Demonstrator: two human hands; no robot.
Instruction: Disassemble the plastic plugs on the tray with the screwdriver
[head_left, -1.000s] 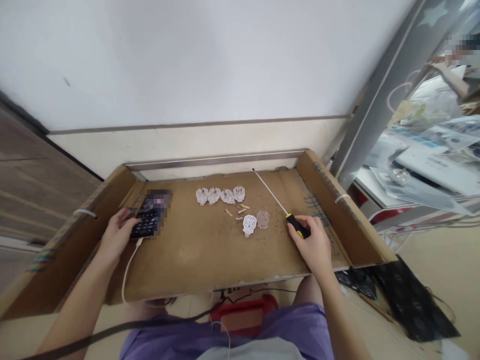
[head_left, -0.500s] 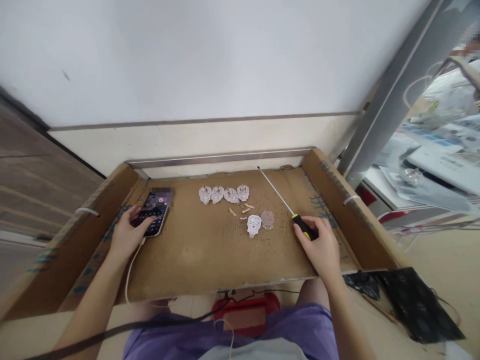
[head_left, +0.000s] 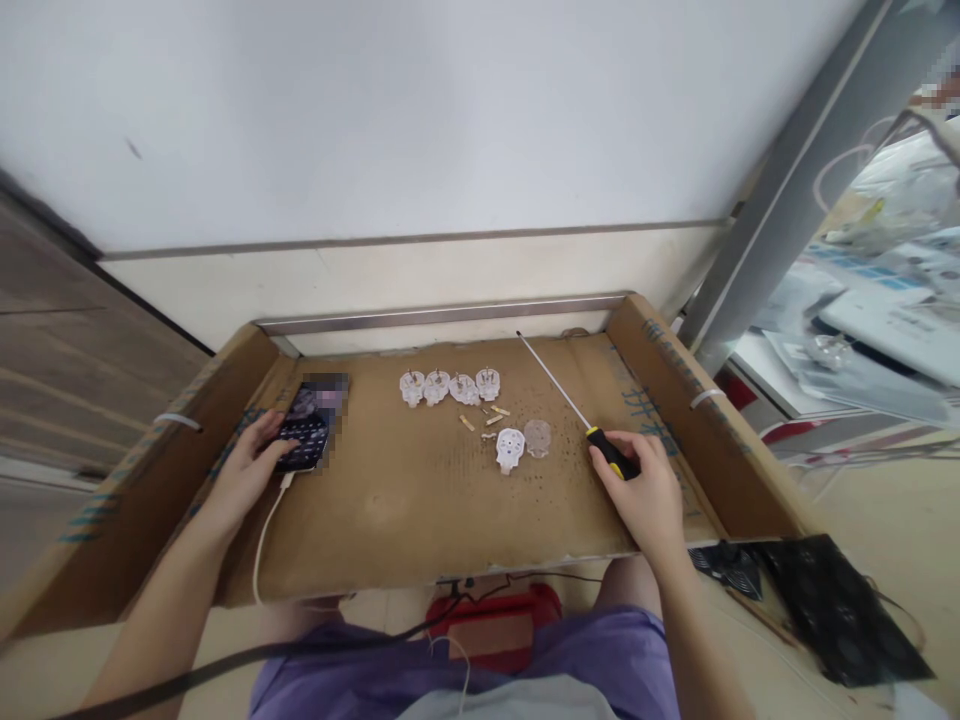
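Holding the black-and-yellow handle of a screwdriver [head_left: 556, 383], my right hand [head_left: 646, 487] rests at the right of the cardboard. The long shaft points away to the upper left. My left hand [head_left: 244, 462] is at the left edge of a phone [head_left: 307, 425], its thumb over the lower screen and its fingers along the side. A white cable [head_left: 264, 535] is plugged into the phone's near end. Near the middle lie a white plug part [head_left: 510, 450], a translucent cover [head_left: 538, 438] and small brass strips [head_left: 466, 423]. Several clear plug parts with pins [head_left: 450, 387] stand in a row behind them.
Raised cardboard walls [head_left: 667, 400] flank the work surface, with a metal strip [head_left: 442, 318] at the back. A black cable [head_left: 300, 650] crosses over my lap. Below the front edge is a red object [head_left: 491, 640]. Plastic bags [head_left: 877, 290] lie at the right.
My left thumb has drawn back toward the phone's left edge, and the phone seems slightly shifted. My right hand keeps its hold on the screwdriver; the camera view moved slightly.
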